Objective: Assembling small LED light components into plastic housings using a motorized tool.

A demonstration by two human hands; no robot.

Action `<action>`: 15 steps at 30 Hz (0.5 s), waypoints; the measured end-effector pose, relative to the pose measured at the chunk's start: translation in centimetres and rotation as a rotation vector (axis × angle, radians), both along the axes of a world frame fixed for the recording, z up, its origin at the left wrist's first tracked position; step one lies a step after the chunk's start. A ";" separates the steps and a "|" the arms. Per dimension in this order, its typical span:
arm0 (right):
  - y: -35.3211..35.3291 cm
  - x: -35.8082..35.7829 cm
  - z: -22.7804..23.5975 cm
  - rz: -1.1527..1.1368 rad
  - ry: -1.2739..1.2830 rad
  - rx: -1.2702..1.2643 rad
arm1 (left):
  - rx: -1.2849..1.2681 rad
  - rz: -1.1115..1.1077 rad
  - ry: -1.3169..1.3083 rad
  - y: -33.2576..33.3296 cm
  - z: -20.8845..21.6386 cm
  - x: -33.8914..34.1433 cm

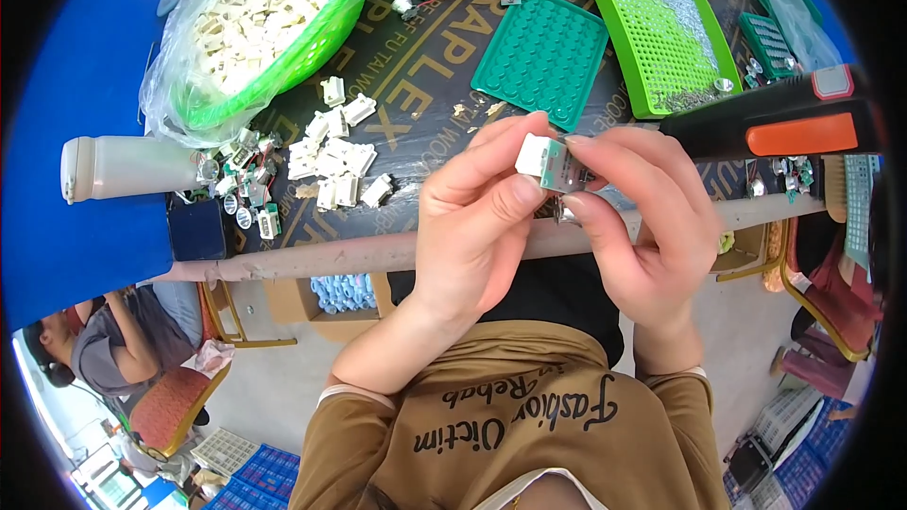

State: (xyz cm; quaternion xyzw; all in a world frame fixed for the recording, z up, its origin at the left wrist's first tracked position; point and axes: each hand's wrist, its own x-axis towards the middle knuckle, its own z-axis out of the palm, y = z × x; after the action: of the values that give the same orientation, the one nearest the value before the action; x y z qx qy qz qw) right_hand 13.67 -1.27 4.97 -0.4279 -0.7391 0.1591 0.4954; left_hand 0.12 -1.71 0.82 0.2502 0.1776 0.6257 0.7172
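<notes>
Over the table's front edge, my left hand (pixel 477 222) pinches a small white plastic housing (pixel 533 157) between thumb and fingers. My right hand (pixel 657 212) closes on the small green circuit board (pixel 559 168) set against that housing. Below the board, between my hands, a shiny silver lamp reflector (pixel 567 213) partly shows. How far the board sits inside the housing I cannot tell. To the left of my hands lies a loose pile of similar white housings (pixel 331 156). Beside it is a heap of circuit boards with reflectors and wires (pixel 248 175).
A green basket (pixel 312 66) of white housings stands at the far left, near a whitish bottle (pixel 132 168). Behind my hands lies a green dimpled tray (pixel 543 52). A lime tray (pixel 704 24) holds small metal parts; a black-orange tool (pixel 784 123) lies right. A person (pixel 123 340) sits left.
</notes>
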 end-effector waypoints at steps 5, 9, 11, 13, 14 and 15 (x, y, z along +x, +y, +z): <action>0.0 -0.1 -0.6 -0.055 0.037 0.017 | 0.023 0.049 0.255 -0.2 1.1 0.0; 0.0 -0.2 -0.9 -0.082 0.045 0.050 | 0.090 0.012 0.032 -0.2 1.7 0.7; 0.0 -0.4 -1.0 -0.078 0.038 0.055 | 0.054 0.032 0.068 -0.4 1.9 0.9; 0.0 -0.4 -1.0 -0.073 0.031 0.059 | 0.034 0.032 0.086 -0.3 2.0 0.9; 0.0 -0.5 -1.1 -0.085 0.028 0.078 | 0.015 0.031 0.105 -0.2 2.1 0.9; 0.0 -0.5 -1.1 -0.097 0.026 0.096 | 0.014 0.032 0.105 -0.1 2.1 0.9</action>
State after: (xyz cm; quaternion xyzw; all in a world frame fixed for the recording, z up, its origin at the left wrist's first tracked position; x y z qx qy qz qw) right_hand 13.18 -1.26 3.86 -0.4367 -0.7178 0.1050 0.5321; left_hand 1.02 -1.77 2.94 0.2848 0.2146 0.6243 0.6950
